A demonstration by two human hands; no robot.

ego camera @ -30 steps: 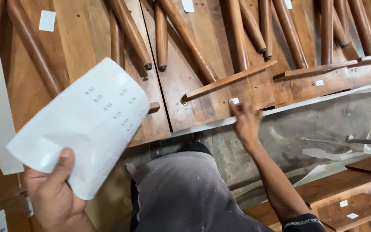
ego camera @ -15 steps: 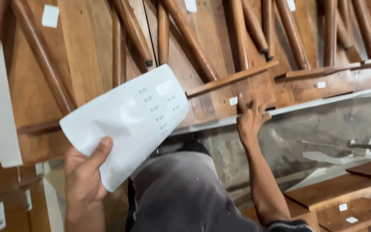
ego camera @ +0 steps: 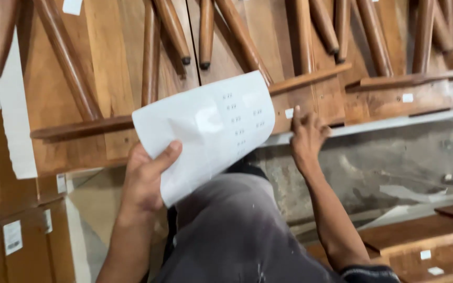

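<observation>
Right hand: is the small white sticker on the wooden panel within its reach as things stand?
Probably yes. The right hand rests on the wooden panel, with a fingertip just beside the small white sticker. Nothing lies between them; the sheet of paper in the left hand sits off to the side.

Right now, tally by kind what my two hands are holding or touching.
white paper sheet: 1, held in the left hand
wooden panel: 1, touched by the right hand
Total: 2

wooden table undersides [ego camera: 106,47] stacked, legs up | grey concrete wall [ego camera: 384,157] | brown cartons [ego camera: 6,230] left
</observation>
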